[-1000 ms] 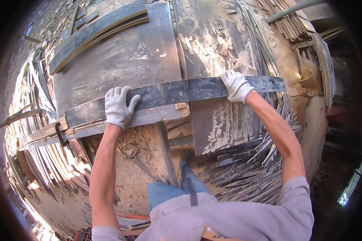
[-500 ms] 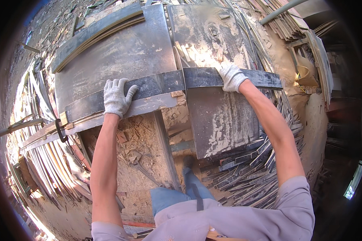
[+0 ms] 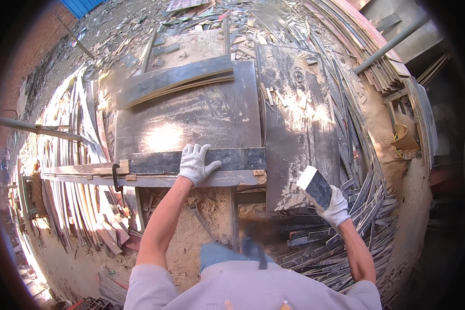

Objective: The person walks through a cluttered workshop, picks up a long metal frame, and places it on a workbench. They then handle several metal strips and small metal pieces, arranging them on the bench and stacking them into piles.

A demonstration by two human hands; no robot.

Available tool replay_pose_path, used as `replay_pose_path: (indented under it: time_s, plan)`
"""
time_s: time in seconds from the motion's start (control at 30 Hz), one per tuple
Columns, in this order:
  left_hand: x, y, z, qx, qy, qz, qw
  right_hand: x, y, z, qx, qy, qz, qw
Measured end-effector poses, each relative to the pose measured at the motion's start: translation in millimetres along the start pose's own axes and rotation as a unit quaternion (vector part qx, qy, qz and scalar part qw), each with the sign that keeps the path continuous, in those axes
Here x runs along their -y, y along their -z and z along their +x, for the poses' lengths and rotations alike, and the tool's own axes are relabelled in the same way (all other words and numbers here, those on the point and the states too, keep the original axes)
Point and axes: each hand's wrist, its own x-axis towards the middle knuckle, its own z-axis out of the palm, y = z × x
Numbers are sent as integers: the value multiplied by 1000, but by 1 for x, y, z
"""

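Observation:
My left hand (image 3: 195, 164), in a pale knit glove, lies with fingers spread on a dark strip of plywood (image 3: 237, 160). That strip rests along the near edge of a large dark sheet (image 3: 212, 111). At the right, my gloved right hand (image 3: 335, 206) grips a dark board offcut (image 3: 318, 190) with a pale end, held tilted above the second dark sheet (image 3: 289, 150). A black clamp (image 3: 117, 177) sits by the left end of the strip, on a wooden rail (image 3: 201, 179).
Stacked dark boards (image 3: 181, 80) lie at the far side of the large sheet. Heaps of dark strips (image 3: 356, 212) are at the lower right, and long pale strips (image 3: 80, 201) at the left. Grey poles (image 3: 392, 46) stick in from the sides. Scraps litter the ground.
My right hand has come down and nearer from the second sheet, now carrying the offcut. The right part of the long dark strip is gone from that sheet. My view has shifted.

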Motion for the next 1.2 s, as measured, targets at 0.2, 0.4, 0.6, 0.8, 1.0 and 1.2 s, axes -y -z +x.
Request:
replay_pose_path:
  time_s: [0.2,0.4,0.6,0.8,1.0,1.2]
  plan:
    - [37,71,18,283,91,2,955,67,45,-41,51,-89,49,994]
    - [9,107,28,456,42,2,889,82,74,-89,87,-199,89,972]
    - [-19,107,-71,442,26,-7,896,75,61,-120,91,-242,119,959]
    - [-31,157,-93,388,26,-50,920,83,70,-149,117,-187,94,971]
    - [55,213,9,278,21,36,960,119,83,-130,138,-99,56,984]
    - [112,194,72,320,58,25,945,164,84,-112,111,24,20,993]
